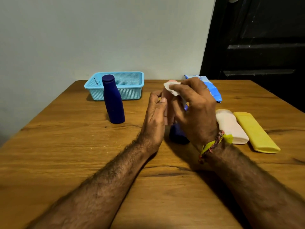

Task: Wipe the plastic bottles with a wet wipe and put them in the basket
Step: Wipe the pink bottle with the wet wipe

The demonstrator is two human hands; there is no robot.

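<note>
Views: one only, worn on the person's head.
Facing: forward and down, across the worktop (66, 162) toward the wall (99, 38).
Nearness: close; forearms fill the lower frame, hands (178, 111) sit mid-frame.
Lens: wide, edges bowed.
Shared scene: no second view.

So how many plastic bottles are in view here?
5: tall blue bottle standing before the basket; pink one in both hands; small blue bottle behind the wrists; white and yellow bottles lying right.
</note>
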